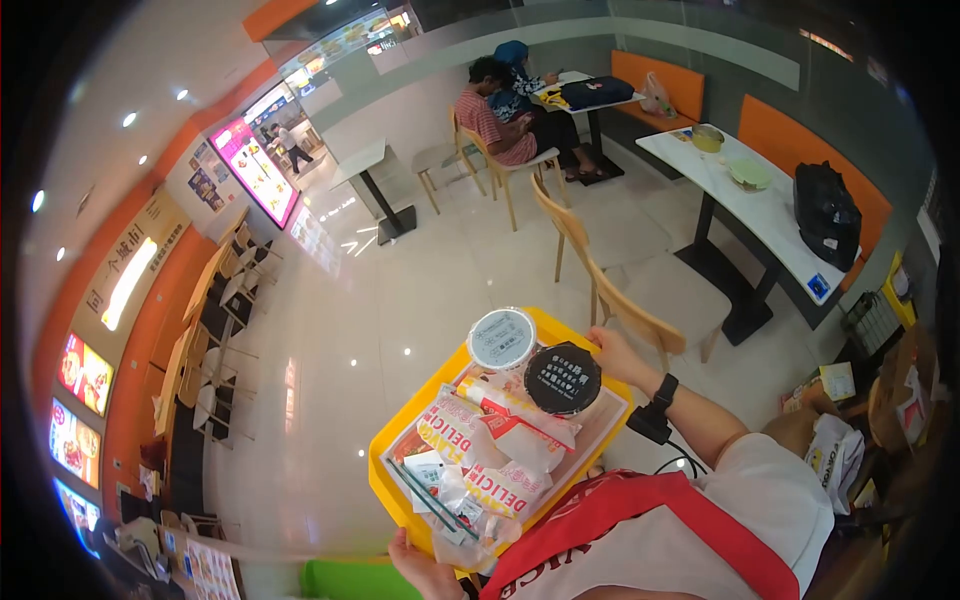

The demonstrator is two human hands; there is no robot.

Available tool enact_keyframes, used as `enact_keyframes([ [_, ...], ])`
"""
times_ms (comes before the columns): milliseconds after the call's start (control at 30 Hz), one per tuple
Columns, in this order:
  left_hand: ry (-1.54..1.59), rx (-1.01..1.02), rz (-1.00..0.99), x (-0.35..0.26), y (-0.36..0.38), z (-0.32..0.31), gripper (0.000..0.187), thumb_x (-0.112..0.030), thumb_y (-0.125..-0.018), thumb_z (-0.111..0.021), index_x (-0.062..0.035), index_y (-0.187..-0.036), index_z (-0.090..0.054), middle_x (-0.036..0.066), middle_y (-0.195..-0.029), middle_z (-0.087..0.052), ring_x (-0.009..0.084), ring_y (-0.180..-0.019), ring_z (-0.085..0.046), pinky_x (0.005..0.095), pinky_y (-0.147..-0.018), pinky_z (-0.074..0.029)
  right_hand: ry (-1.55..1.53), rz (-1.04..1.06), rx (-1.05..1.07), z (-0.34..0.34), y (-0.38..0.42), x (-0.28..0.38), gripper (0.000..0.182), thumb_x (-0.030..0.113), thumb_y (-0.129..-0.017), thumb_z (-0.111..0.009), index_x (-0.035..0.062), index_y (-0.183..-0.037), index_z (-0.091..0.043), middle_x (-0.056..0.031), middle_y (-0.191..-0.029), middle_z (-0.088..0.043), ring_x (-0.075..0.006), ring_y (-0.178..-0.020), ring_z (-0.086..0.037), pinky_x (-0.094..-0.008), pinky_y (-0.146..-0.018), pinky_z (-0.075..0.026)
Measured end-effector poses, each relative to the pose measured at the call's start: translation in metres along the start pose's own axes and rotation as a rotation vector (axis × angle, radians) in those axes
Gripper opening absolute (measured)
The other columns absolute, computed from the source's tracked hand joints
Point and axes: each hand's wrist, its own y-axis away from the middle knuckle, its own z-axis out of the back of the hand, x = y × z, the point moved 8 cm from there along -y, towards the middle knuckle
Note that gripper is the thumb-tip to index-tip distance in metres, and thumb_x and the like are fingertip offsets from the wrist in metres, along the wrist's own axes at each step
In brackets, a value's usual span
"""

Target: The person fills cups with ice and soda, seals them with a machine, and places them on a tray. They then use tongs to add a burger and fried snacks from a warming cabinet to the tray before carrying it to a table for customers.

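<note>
I hold a yellow tray in front of my red and white apron, seen at a slant. My right hand, with a black watch on its wrist, grips the tray's far right edge beside the cups. My left hand holds the opposite edge at the bottom of the view. On the tray are a white-lidded cup and a black-lidded cup. Paper-wrapped food packages printed in red and yellow lie beside them. Dark green straws rest across small packets near my left hand.
A white table with a bowl and black bag stands at right, wooden chairs near it. Two people sit at a farther table. A small table stands beyond the tiled floor. Chairs line the left wall. Clutter lies at lower right.
</note>
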Motion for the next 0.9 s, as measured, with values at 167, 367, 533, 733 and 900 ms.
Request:
enact_keyframes([
  [167,0.008,0.078,0.033,-0.018,-0.028,-0.034,0.033,-0.027,-0.081,-0.037,-0.0019,-0.101,-0.047,0.008,-0.101,-0.053,0.0219,-0.098,-0.050,0.0368,-0.086,-0.039,-0.015,-0.017,0.022,-0.008,-0.039,0.024,0.018,0.008,-0.068,-0.062,-0.0004,-0.082,-0.055,-0.0088,-0.074,-0.060,-0.0128,-0.067,-0.056,-0.0270,-0.061,-0.044],
  [367,0.056,-0.016,-0.009,-0.026,-0.065,-0.066,0.029,-0.028,-0.083,-0.034,-0.0034,-0.094,-0.046,0.010,-0.094,-0.053,0.0214,-0.091,-0.052,0.0352,-0.081,-0.042,-0.004,-0.027,0.036,-0.013,-0.089,0.027,0.018,0.007,-0.069,-0.063,-0.0004,-0.083,-0.055,-0.0086,-0.074,-0.059,-0.0141,-0.067,-0.056,-0.0268,-0.061,-0.044],
  [533,0.003,0.173,0.046,-0.035,-0.131,-0.133,0.034,-0.026,-0.079,-0.039,-0.0018,-0.100,-0.049,0.009,-0.101,-0.054,0.0212,-0.096,-0.051,0.0336,-0.085,-0.039,0.017,-0.047,-0.053,-0.017,-0.149,0.019,0.017,0.008,-0.069,-0.062,-0.0006,-0.082,-0.055,-0.0086,-0.073,-0.059,-0.0134,-0.065,-0.055,-0.0265,-0.060,-0.044],
  [733,-0.120,0.339,0.072,-0.009,-0.235,-0.247,0.034,-0.027,-0.078,-0.042,-0.0016,-0.099,-0.049,0.010,-0.099,-0.055,0.0207,-0.093,-0.053,0.0323,-0.084,-0.040,0.042,-0.156,-0.236,0.028,-0.217,-0.018,0.015,0.008,-0.071,-0.062,-0.0002,-0.082,-0.055,-0.0086,-0.071,-0.059,-0.0139,-0.065,-0.055,-0.0265,-0.061,-0.043],
  [900,-0.283,0.418,0.025,0.022,-0.309,-0.335,0.030,-0.028,-0.078,-0.043,-0.0023,-0.092,-0.050,0.010,-0.091,-0.056,0.0206,-0.086,-0.054,0.0309,-0.079,-0.042,0.051,-0.133,-0.462,0.071,-0.244,-0.035,0.011,0.006,-0.073,-0.059,0.0005,-0.082,-0.055,-0.0075,-0.069,-0.059,-0.0122,-0.065,-0.054,-0.0249,-0.059,-0.042],
])
